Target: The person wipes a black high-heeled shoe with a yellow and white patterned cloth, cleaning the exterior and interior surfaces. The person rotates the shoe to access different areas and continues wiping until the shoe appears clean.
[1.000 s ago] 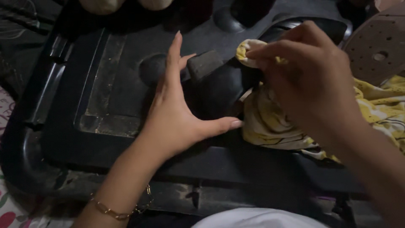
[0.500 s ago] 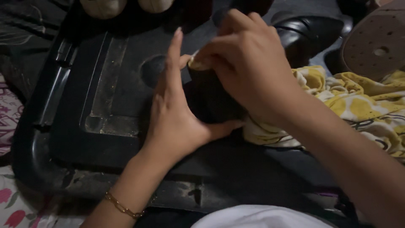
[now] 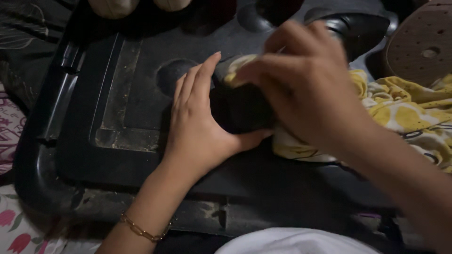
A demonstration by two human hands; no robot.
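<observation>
A yellow patterned cloth [image 3: 405, 117] lies bunched on the right of a black moulded plastic tray [image 3: 117, 108], one fold pinched in the right hand [image 3: 301, 84] and pressed onto a dark raised block [image 3: 242, 110]. The left hand [image 3: 197, 131] lies flat and open, bracing the block's side. The step looks like wiping; continuing calls for steady pressure. A perforated round disc [image 3: 421, 47] sits beyond.
</observation>
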